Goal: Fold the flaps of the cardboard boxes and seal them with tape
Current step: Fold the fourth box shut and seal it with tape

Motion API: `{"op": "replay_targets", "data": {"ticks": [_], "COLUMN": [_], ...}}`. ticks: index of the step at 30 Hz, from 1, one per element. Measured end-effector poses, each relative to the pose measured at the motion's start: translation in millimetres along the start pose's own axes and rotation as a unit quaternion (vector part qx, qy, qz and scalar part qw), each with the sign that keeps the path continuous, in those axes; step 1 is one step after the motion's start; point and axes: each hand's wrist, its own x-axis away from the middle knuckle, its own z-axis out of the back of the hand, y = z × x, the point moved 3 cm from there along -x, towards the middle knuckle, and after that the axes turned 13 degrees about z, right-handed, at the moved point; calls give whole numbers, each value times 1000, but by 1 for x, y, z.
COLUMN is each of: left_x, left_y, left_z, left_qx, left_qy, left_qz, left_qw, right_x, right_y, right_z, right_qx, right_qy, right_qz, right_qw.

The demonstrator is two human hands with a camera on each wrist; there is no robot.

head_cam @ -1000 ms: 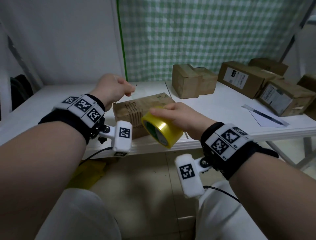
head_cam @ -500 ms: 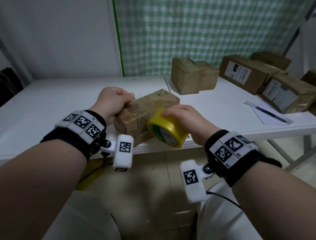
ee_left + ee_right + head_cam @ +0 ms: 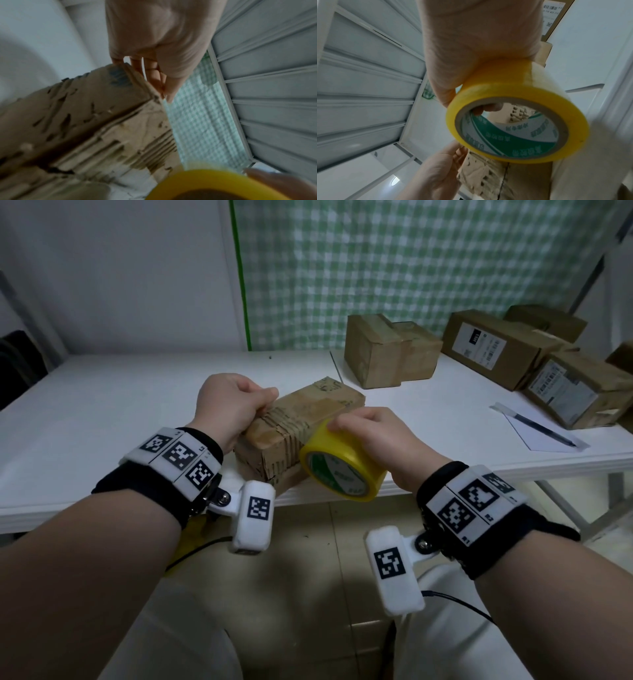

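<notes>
A worn brown cardboard box (image 3: 308,419) lies near the front edge of the white table (image 3: 102,412). My left hand (image 3: 236,405) rests curled on the box's left top edge. In the left wrist view its thumb and fingers (image 3: 154,75) pinch the end of a clear tape strip (image 3: 188,128) at the box's (image 3: 85,115) corner. My right hand (image 3: 380,436) grips a yellow tape roll (image 3: 342,470) against the box's near right side. The right wrist view shows the roll (image 3: 517,125), a fingertip inside its core, and the box (image 3: 488,180) behind it.
Several other cardboard boxes stand at the back right: a small pair (image 3: 387,350) and labelled ones (image 3: 496,347) (image 3: 582,392). A pen on a paper sheet (image 3: 537,426) lies to the right. A green checked curtain (image 3: 376,268) hangs behind the table.
My left hand has come down from above the table onto the box's left top edge. The right hand has brought the tape roll closer against the box.
</notes>
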Motion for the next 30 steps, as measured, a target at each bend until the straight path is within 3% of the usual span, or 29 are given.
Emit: {"op": "replay_targets", "data": {"ticks": [9,30], "left_x": [-2,-4], "left_y": [-5,-6], "left_z": [3,1], "left_qx": [-83,-113], "left_qy": [52,54], "left_qz": [-46,-71], "left_qw": [994,990], "right_x": [2,2], "right_y": [-2,-1], "right_z": [-10,-10], "right_qx": [32,35], "right_qy": [1,-5], "right_qz": [1,-2], "right_qw": [999,999]}}
